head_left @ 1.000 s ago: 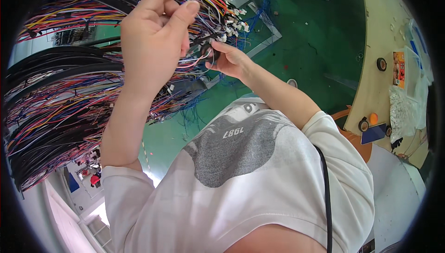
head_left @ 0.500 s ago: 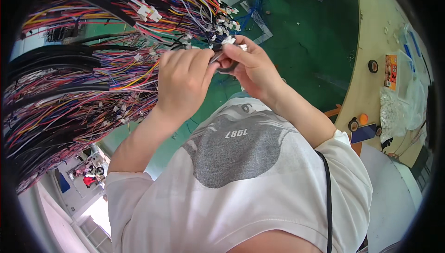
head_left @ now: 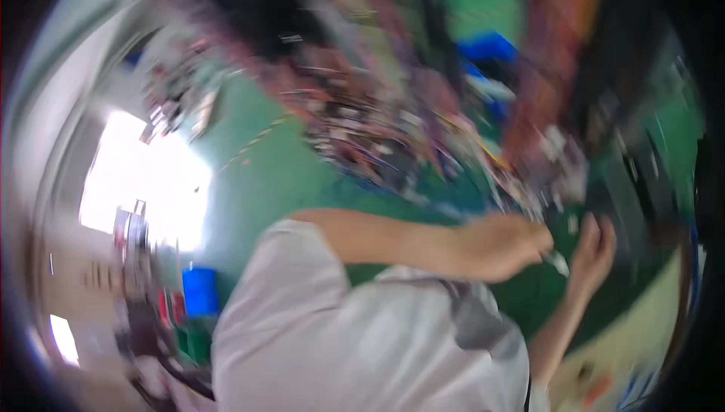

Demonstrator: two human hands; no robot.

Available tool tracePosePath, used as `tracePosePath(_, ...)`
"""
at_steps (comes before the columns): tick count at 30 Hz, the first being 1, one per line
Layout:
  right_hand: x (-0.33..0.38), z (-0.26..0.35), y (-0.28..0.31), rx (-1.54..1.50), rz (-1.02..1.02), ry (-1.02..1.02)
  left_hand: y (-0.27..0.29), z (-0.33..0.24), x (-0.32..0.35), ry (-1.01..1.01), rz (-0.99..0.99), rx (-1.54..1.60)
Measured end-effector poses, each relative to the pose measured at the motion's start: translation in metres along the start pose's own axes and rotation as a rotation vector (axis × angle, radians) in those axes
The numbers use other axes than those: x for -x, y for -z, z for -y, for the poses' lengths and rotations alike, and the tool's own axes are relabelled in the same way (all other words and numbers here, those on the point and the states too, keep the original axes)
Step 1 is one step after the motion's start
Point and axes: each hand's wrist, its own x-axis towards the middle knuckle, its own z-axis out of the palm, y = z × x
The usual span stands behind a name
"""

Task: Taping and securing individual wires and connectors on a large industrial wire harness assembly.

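Note:
Motion blur smears this moment. My left hand point(head_left: 510, 248) reaches to the right across my body, its fingers drawn closed. A small whitish piece point(head_left: 559, 263) sticks out past its fingertips; its kind is too blurred to tell. My right hand point(head_left: 594, 256) is raised just beyond it, fingers pointing up, the two hands apart. Whether the right fingers grip anything does not show. Above both hands hangs a wire bundle point(head_left: 545, 72) in red, purple and orange, with pale connectors point(head_left: 555, 144) at its lower end.
More wire bundles point(head_left: 377, 136) hang ahead, with pale ends over the green floor point(head_left: 257, 178). Blue items point(head_left: 489, 48) lie between bundles. At the lower right is a pale table point(head_left: 627, 351). A blue bin point(head_left: 200, 291) stands at the left, near a bright opening point(head_left: 143, 185).
The view has swung sharply, so the wire bundles now hang ahead and right. My hands, together among the connectors before, are farther right in view and apart.

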Motion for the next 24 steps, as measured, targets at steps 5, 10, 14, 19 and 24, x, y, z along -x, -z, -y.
tracePosePath(5,0.025,0.030,0.017,-0.376,0.510,0.327,0.011,-0.002,0.016,-0.167,-0.237,-0.084)
tracePosePath(10,0.019,0.087,0.019,0.045,0.714,0.720,0.032,-0.013,0.018,-0.200,-0.377,-0.151)
tracePosePath(14,0.004,0.117,0.017,0.108,0.664,1.088,0.047,-0.014,0.021,-0.179,-0.290,-0.235)
tracePosePath(19,-0.004,0.146,0.020,0.205,0.815,1.188,0.050,-0.007,0.018,-0.209,-0.220,-0.298)
tracePosePath(24,-0.007,0.174,0.023,0.297,0.914,1.200,0.055,-0.015,0.016,-0.041,-0.096,-0.131)
